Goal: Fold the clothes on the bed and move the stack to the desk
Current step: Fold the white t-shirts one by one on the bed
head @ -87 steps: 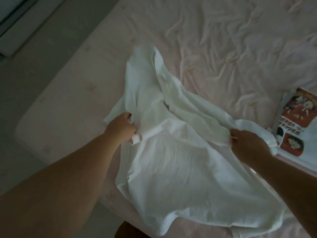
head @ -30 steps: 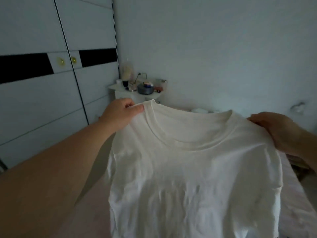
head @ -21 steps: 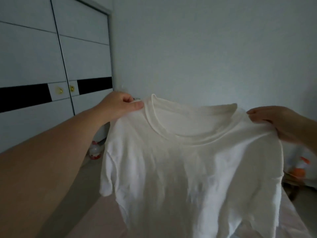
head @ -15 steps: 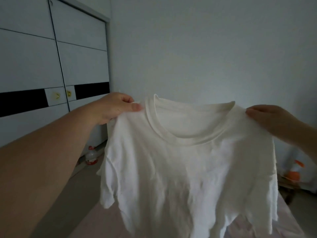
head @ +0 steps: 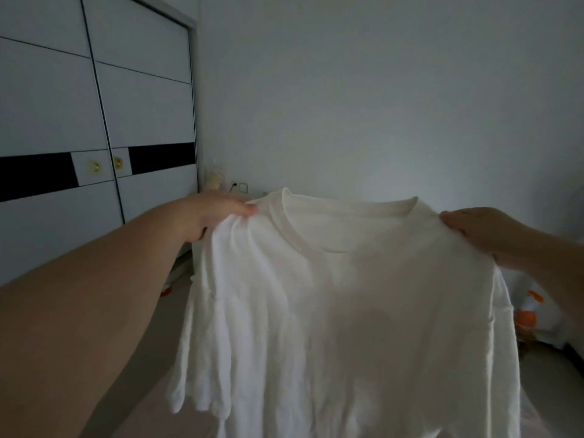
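Note:
A plain white T-shirt (head: 347, 311) hangs spread out in the air in front of me, neckline up, its body and sleeves dangling down. My left hand (head: 208, 213) pinches its left shoulder beside the collar. My right hand (head: 483, 230) grips its right shoulder. The pink bed (head: 151, 412) shows only as a strip below the shirt's left sleeve; the shirt hides most of it.
A white wardrobe (head: 94, 121) with black bands and two brass knobs fills the left side. A bare white wall stands ahead. Small items sit on a low stand (head: 218, 184) behind my left hand. An orange and white object (head: 527, 314) stands low at the right.
I lifted the shirt off the bed by its shoulders and held it up. In the last half second both hands dropped lower in the view, the shirt with them.

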